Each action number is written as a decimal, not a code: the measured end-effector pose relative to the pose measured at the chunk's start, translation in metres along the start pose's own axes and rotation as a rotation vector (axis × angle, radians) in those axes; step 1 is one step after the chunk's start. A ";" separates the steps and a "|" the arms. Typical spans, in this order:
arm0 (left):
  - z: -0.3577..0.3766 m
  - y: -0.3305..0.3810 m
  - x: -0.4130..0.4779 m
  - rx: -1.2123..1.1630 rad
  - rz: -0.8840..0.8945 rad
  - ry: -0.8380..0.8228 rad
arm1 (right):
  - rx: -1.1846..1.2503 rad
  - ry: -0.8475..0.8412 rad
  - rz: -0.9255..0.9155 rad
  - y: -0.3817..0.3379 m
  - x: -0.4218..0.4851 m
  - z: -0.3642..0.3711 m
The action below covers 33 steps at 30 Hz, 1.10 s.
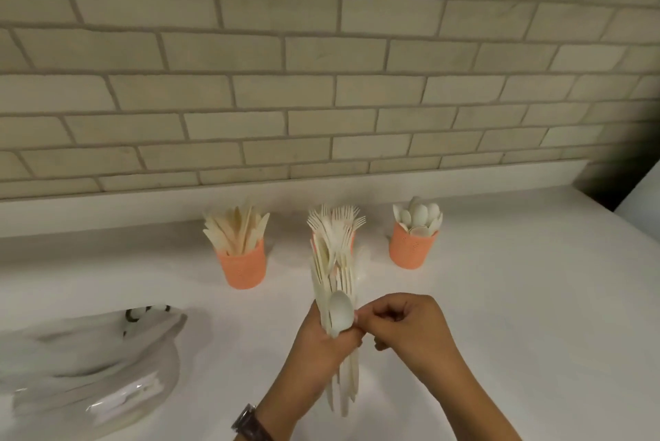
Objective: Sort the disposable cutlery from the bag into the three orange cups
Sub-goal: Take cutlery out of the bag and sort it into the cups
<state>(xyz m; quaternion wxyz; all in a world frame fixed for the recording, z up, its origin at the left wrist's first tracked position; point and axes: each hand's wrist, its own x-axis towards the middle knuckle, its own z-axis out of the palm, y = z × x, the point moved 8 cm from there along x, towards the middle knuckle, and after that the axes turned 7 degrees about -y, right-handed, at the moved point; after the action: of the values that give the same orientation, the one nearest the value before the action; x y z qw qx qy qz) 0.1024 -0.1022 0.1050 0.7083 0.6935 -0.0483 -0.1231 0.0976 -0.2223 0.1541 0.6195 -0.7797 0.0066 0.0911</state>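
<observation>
Cutlery bundle (335, 283) stands upright in the left hand (321, 347), fingers curled round its middle. The right hand (403, 322) pinches the bowl edge of a spoon (340, 312) at the bundle's front. White countertop (500, 297) under a tiled wall (321, 83): near its back edge the knife cup (243, 267), fork cup (351, 242) behind the bundle, spoon cup (410, 249); plastic bag (89, 369) front left.

Nothing legible — bag (89, 351) print blurred.

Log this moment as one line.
left hand: grips cutlery bundle | right hand: pinches spoon | spoon cup: far right | bag: left on counter
</observation>
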 end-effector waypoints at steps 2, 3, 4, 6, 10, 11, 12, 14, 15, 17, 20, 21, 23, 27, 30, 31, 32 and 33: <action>0.015 -0.002 0.003 -0.068 -0.036 0.025 | 0.004 -0.091 0.026 0.001 0.005 -0.014; 0.021 -0.004 0.004 -0.105 -0.052 0.031 | -0.010 -0.145 0.040 0.002 0.008 -0.018; 0.025 -0.004 0.004 -0.135 -0.061 0.032 | -0.029 -0.203 0.061 0.003 0.012 -0.021; 0.027 -0.004 0.004 -0.157 -0.064 0.023 | -0.057 -0.327 0.112 0.007 0.019 -0.020; 0.016 0.006 -0.001 -0.167 -0.049 -0.005 | 0.036 -0.541 0.144 0.008 0.028 0.001; 0.011 0.009 -0.002 -0.182 -0.044 -0.001 | 0.069 -0.556 0.135 0.006 0.031 0.006; 0.007 0.013 -0.003 -0.207 -0.032 0.004 | 0.101 -0.564 0.125 0.004 0.033 0.009; -0.003 0.018 -0.005 -0.270 -0.011 0.027 | 0.142 -0.570 0.091 -0.002 0.039 0.017; -0.009 0.019 -0.005 -0.302 -0.008 0.045 | 0.152 -0.572 0.075 -0.005 0.042 0.023; -0.024 0.018 -0.006 -0.360 -0.009 0.081 | 0.162 -0.576 0.061 -0.009 0.049 0.037; -0.051 0.013 -0.010 -0.394 -0.021 0.169 | 0.207 -0.570 0.075 -0.014 0.061 0.061; -0.064 0.009 -0.013 -0.418 -0.032 0.224 | 0.257 -0.564 0.086 -0.016 0.066 0.068; -0.098 0.001 -0.021 -0.472 -0.055 0.375 | 0.367 -0.519 0.083 -0.025 0.083 0.078; -0.161 -0.011 -0.039 -0.527 -0.024 0.544 | 0.335 -0.271 -0.087 -0.058 0.131 0.085; -0.185 -0.013 -0.044 -0.582 0.010 0.570 | 0.159 -0.111 -0.239 -0.079 0.166 0.106; -0.189 -0.013 -0.045 -0.599 0.018 0.569 | 0.097 -0.070 -0.285 -0.082 0.176 0.115; -0.192 -0.014 -0.045 -0.611 0.022 0.563 | 0.038 -0.037 -0.318 -0.081 0.184 0.125; -0.194 -0.014 -0.044 -0.618 0.026 0.555 | -0.016 -0.013 -0.337 -0.078 0.191 0.136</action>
<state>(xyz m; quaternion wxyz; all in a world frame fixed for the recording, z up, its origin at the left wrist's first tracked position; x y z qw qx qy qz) 0.1049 0.0968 0.0889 0.8708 0.4542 0.1748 0.0690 0.2767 -0.0535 0.1712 0.6198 -0.7740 -0.1293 -0.0090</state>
